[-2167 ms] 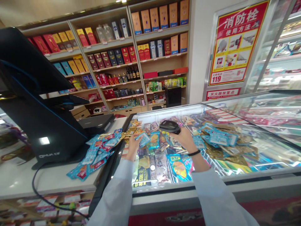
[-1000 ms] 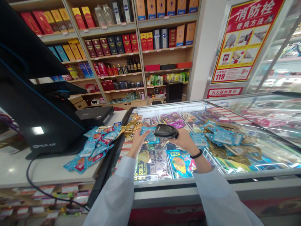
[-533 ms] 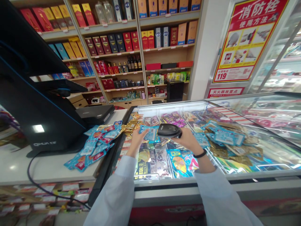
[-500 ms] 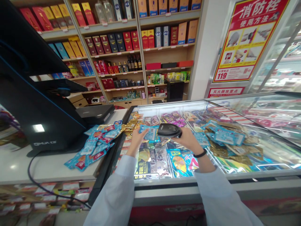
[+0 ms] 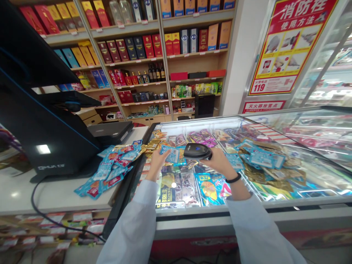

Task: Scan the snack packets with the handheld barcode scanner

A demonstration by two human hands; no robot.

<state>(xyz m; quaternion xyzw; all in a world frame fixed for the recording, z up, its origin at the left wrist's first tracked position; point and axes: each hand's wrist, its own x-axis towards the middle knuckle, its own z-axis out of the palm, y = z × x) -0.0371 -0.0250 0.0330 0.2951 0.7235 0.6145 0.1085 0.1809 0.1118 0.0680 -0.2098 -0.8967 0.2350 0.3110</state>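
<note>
Between thumb and fingers, my left hand [image 5: 158,161] pinches a blue snack packet [image 5: 173,155] by its left end, its pale printed side turned up. My right hand [image 5: 217,161] grips a black barcode scanner [image 5: 197,151], whose head points left toward the packet, a small gap apart. Both hands are above the glass top of a chest freezer. On the glass to the right lies a heap of blue and gold packets [image 5: 266,161]. More blue packets [image 5: 110,172] with red patches lie piled on the white counter at left, beside gold packets [image 5: 155,145] on the freezer's left edge.
A black checkout terminal [image 5: 55,146] stands on the white counter [image 5: 16,194], its cable [image 5: 33,205] hanging over the front. The freezer's front rim [image 5: 192,220] runs below my forearms. Shelves of boxed bottles [image 5: 132,49] and a red fire-hydrant sign [image 5: 291,47] are behind.
The packet in my left hand has shifted slightly left, away from the scanner, and a blue mark now shows on the scanner's top. My right hand stays nearly where it was.
</note>
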